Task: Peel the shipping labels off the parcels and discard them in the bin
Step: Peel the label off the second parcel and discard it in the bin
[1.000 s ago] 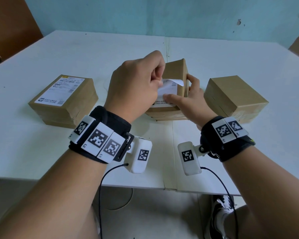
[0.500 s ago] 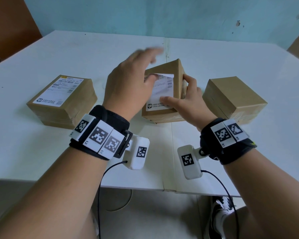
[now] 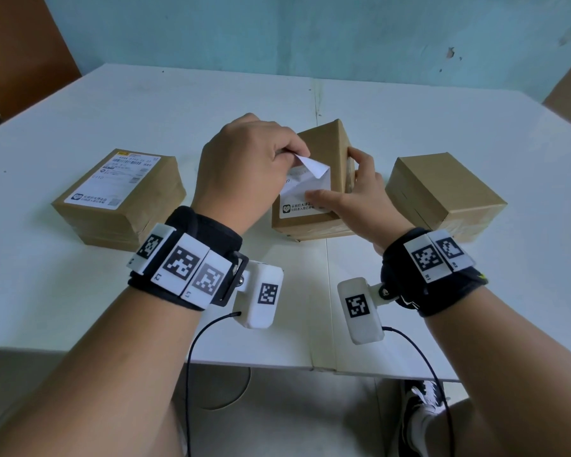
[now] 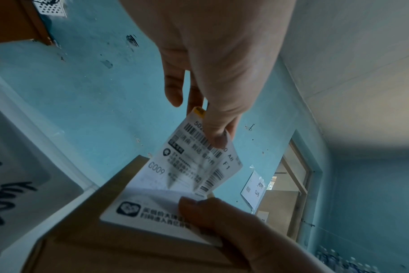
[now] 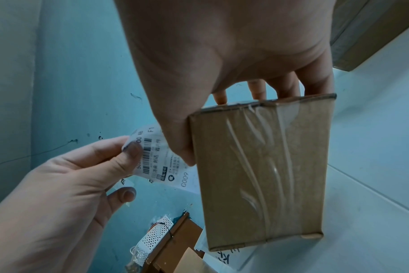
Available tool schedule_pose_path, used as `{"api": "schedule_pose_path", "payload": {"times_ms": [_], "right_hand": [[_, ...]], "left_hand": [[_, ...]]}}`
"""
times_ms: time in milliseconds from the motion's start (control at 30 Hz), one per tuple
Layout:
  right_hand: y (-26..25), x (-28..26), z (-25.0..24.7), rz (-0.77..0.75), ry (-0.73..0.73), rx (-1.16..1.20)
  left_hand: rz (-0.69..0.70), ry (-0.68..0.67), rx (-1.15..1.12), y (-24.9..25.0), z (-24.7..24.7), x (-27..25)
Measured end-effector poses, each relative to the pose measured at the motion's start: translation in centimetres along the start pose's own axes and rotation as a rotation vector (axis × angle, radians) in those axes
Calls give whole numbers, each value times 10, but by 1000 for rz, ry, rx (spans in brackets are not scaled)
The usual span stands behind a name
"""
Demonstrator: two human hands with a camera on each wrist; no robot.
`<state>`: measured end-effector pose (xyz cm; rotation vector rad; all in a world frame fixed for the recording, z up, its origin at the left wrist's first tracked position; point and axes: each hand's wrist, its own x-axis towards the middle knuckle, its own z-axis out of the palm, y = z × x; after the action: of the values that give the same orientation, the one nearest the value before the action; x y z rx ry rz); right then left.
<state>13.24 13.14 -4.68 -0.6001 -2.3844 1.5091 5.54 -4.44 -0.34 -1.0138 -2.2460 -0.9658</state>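
A brown cardboard parcel [image 3: 323, 143] stands tilted on the white table [image 3: 178, 110] between my hands. Its white shipping label [image 3: 310, 179] is partly peeled, with the top edge folded back toward me. My left hand [image 3: 254, 159] pinches that loose top edge between thumb and finger; the left wrist view shows the label [image 4: 194, 166] curling up off the parcel [image 4: 93, 240]. My right hand [image 3: 353, 196] grips the parcel, thumb pressing on the stuck lower part of the label and fingers on the far right side. The right wrist view shows the parcel's taped side [image 5: 261, 166].
A flat parcel [image 3: 139, 222] with a label [image 3: 112, 179] on top lies at the left. Another brown parcel [image 3: 442, 196] with no label showing sits at the right. No bin shows in any view. The table's front edge runs just under my wrists.
Half a second ago my left hand hovered open over the label. It now pinches the top edge again and has pulled the label further down off the parcel. My right hand has stayed on the parcel.
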Motion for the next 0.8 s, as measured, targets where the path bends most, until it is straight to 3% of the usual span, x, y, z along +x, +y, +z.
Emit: {"api": "schedule_pose_path", "payload": {"times_ms": [800], "right_hand": [[13,12,3,3,-33,76]], "left_hand": [[-104,-3,-131,5,-3,0]]}}
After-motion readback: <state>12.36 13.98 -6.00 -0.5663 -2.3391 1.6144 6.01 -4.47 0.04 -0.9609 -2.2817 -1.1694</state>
